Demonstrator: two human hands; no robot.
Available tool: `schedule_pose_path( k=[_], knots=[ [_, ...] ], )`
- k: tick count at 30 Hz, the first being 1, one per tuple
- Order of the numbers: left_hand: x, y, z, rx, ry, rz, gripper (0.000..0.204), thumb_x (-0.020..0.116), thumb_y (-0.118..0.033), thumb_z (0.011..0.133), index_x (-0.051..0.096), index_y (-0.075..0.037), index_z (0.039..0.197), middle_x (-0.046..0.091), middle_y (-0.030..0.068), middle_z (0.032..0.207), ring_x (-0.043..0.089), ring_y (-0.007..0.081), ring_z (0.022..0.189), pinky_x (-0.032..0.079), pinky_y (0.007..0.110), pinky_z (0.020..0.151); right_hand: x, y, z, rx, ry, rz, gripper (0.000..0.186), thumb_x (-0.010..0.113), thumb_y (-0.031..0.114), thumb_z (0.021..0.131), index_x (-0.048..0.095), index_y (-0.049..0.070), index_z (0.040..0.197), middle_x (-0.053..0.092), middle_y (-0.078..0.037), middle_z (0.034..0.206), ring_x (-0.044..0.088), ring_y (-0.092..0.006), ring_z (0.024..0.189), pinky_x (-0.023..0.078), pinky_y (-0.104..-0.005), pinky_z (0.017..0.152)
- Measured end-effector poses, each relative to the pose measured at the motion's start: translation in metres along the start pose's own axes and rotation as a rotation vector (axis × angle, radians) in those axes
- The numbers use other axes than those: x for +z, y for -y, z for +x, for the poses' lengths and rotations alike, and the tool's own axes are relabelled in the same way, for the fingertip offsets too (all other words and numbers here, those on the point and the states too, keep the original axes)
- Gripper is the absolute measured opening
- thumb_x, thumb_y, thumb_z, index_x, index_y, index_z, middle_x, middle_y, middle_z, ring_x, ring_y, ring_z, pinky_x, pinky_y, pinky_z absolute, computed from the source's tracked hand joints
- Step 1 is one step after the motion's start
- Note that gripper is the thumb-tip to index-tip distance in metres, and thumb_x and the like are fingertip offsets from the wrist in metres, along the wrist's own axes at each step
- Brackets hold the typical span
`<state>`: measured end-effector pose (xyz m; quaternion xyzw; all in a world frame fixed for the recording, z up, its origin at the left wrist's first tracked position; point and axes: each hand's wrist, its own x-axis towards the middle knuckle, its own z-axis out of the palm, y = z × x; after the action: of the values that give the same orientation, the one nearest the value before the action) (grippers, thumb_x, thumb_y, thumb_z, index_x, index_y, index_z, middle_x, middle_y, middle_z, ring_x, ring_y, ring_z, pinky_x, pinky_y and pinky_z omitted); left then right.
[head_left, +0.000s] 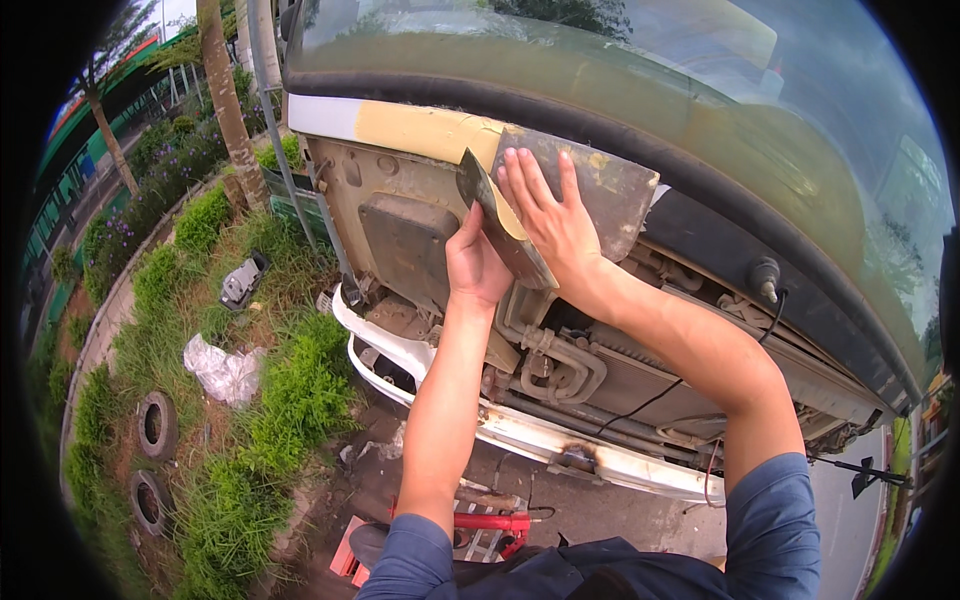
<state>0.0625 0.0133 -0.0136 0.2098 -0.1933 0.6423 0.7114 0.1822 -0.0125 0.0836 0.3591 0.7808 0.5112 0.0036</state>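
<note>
My left hand (476,262) grips a dark, curved sheet (511,236) by its lower left edge, with its thumb up along it. Yellow putty coats part of its inner face. My right hand (550,220) holds a flat grey sheet (612,190) against the vehicle's front panel, fingers laid out over its stained face; its thumb is hidden. A smooth band of yellow putty (425,128) runs on the panel from the white painted end (322,115) up to the grey sheet. The two hands are close together, and the curved sheet partly covers the right one.
Above the panel is the windshield (640,75). Below lie exposed pipes (560,365) and a white bumper (640,470). A red metal stand or jack (510,525) is on the ground. Grass, two tyres (157,425) and a plastic bag (222,370) lie at left.
</note>
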Motion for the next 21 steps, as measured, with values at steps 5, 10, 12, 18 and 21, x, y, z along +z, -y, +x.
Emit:
schedule_pose_path(
  k=[5,10,12,18,21],
  knots=[
    [0.001,0.010,-0.001,0.005,-0.003,0.028,0.045,0.041,-0.028,0.104,0.044,-0.004,0.142,0.042,0.0093,0.150,0.038,0.0253,0.139,0.026,0.044,0.117,0.004,-0.002,-0.008,0.014,-0.027,-0.014,0.079,0.060,0.028,0.083,0.030,-0.002,0.149,0.024,-0.020,0.156,0.018,-0.0340,0.147,0.015,-0.0640,0.115],
    [0.004,0.021,-0.009,-0.047,0.005,0.006,0.045,0.042,-0.029,0.103,0.044,-0.007,0.143,0.043,0.0086,0.149,0.039,0.0251,0.138,0.027,0.044,0.116,-0.007,-0.010,-0.022,-0.018,0.027,-0.010,0.075,0.058,0.027,0.084,0.032,-0.002,0.149,0.025,-0.021,0.156,0.019,-0.0338,0.147,0.015,-0.0642,0.114],
    [0.005,0.028,-0.017,-0.019,-0.075,0.077,0.041,0.043,-0.029,0.103,0.050,-0.008,0.138,0.046,0.0074,0.147,0.040,0.0246,0.137,0.028,0.043,0.115,-0.013,-0.011,-0.033,-0.011,0.017,0.048,0.072,0.056,0.027,0.086,0.033,-0.002,0.148,0.026,-0.020,0.156,0.020,-0.0335,0.147,0.016,-0.0643,0.114],
    [0.019,0.018,-0.030,0.029,-0.075,0.135,0.030,0.046,-0.027,0.102,0.064,-0.009,0.117,0.070,0.0073,0.111,0.062,0.0227,0.110,0.043,0.039,0.100,-0.005,-0.001,-0.034,0.038,-0.112,0.213,0.062,0.047,0.031,0.093,0.039,-0.002,0.145,0.030,-0.019,0.155,0.025,-0.0304,0.146,0.016,-0.0637,0.114],
    [0.019,-0.001,-0.026,0.078,-0.132,0.164,0.030,0.046,-0.027,0.102,0.064,-0.008,0.116,0.067,0.0087,0.117,0.059,0.0238,0.116,0.041,0.040,0.103,-0.007,0.006,-0.016,0.015,-0.112,0.288,0.084,0.061,0.020,0.077,0.028,-0.003,0.150,0.021,-0.022,0.157,0.020,-0.0334,0.148,0.013,-0.0637,0.115]
  ],
)
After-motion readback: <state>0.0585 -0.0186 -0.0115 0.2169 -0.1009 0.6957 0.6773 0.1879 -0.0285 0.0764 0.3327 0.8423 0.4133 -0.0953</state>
